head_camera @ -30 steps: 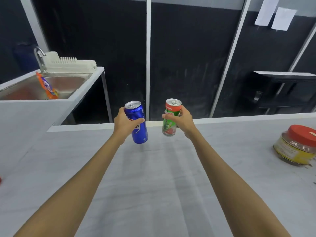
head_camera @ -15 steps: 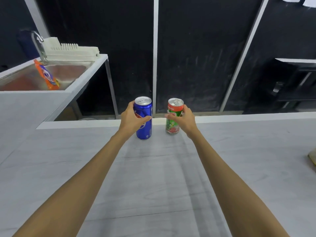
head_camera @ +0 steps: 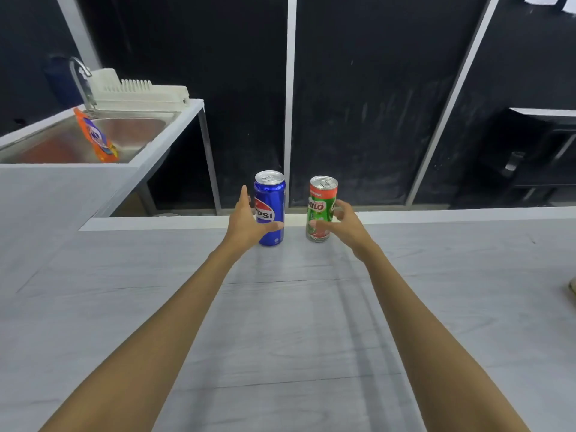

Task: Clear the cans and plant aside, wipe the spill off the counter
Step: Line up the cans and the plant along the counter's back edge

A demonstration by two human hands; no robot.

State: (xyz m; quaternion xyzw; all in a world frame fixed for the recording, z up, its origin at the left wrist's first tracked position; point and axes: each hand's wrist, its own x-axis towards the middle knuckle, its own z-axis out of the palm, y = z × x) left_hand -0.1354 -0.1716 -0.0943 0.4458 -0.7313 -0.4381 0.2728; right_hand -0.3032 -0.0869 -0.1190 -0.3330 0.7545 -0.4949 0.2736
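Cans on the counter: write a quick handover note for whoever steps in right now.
Left hand: open at the blue can, not gripping.
Right hand: open, fingers loose by the green can.
Both cans stand upright, apart, at the counter's far edge.
Done: cans set aside.
Left: move the plant, wipe the spill; neither is in view, nor any cloth.

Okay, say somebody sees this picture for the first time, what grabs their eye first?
Two upright drink cans stand at the far edge of the pale grey counter, a blue Pepsi can on the left and a green Milo can on the right, bright against the black wall. The left hand and the right hand reach out open, each close beside its can. Farther left, an orange pouch leans in the steel sink.
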